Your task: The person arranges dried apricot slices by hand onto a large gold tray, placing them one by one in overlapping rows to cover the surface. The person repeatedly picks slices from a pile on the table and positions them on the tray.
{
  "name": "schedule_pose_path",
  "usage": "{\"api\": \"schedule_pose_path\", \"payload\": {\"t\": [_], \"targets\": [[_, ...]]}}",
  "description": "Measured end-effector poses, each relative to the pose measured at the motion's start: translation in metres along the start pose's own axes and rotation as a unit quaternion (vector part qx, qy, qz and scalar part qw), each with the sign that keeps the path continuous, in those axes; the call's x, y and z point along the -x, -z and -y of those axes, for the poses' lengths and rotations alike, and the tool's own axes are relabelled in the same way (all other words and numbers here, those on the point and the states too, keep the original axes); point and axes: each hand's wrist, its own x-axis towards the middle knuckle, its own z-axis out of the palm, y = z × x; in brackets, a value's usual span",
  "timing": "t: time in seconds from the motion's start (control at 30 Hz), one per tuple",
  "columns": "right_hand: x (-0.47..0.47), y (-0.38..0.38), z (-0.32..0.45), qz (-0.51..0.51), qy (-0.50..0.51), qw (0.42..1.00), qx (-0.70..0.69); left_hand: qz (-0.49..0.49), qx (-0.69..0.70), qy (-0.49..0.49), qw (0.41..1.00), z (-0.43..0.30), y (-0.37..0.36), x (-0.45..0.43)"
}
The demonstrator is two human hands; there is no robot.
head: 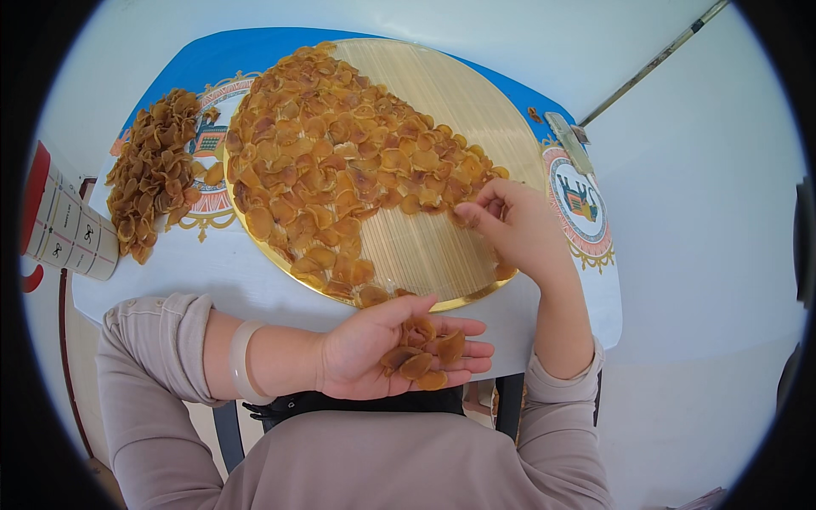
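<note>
My left hand is held palm up at the table's near edge, with several thin, curled amber dried slices lying on its palm and fingers. Over the right part of a round gold-rimmed board, my right hand has thumb and fingertips together on a slice at the edge of the covered area. Overlapping amber slices cover the board's left side and a band across its middle. Its ridged, straw-coloured surface shows bare at the upper right and in a patch near the front.
A heap of loose slices sits on the table left of the board. Beyond it stands a white tumbler with a red lid. A flat pale tool lies at the right, near a small brown piece. White wall borders the table.
</note>
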Motion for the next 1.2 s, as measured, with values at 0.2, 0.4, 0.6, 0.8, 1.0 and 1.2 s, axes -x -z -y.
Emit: {"api": "schedule_pose_path", "payload": {"t": [0.2, 0.4, 0.6, 0.8, 1.0, 1.2], "targets": [[0.01, 0.018, 0.005, 0.024, 0.025, 0.982, -0.185, 0.007, 0.013, -0.02, 1.0, 0.001, 0.004, 0.0], [0.013, 0.029, -0.001, 0.306, 0.248, 0.886, -0.246, -0.005, 0.025, -0.052, 0.998, 0.001, 0.001, 0.0], [0.01, 0.02, -0.002, 0.41, 0.308, 0.82, -0.255, -0.02, 0.028, -0.053, 0.998, 0.0, -0.001, 0.0], [0.01, 0.015, -0.001, 0.417, 0.292, 0.826, -0.242, -0.005, 0.018, -0.06, 0.998, -0.001, 0.0, -0.001], [0.012, 0.017, 0.003, 0.424, 0.261, 0.836, -0.23, -0.007, 0.001, -0.062, 0.998, 0.0, -0.001, 0.0], [0.011, 0.014, 0.002, 0.418, 0.275, 0.837, -0.223, -0.005, 0.017, -0.057, 0.998, 0.0, -0.001, 0.0]]}}
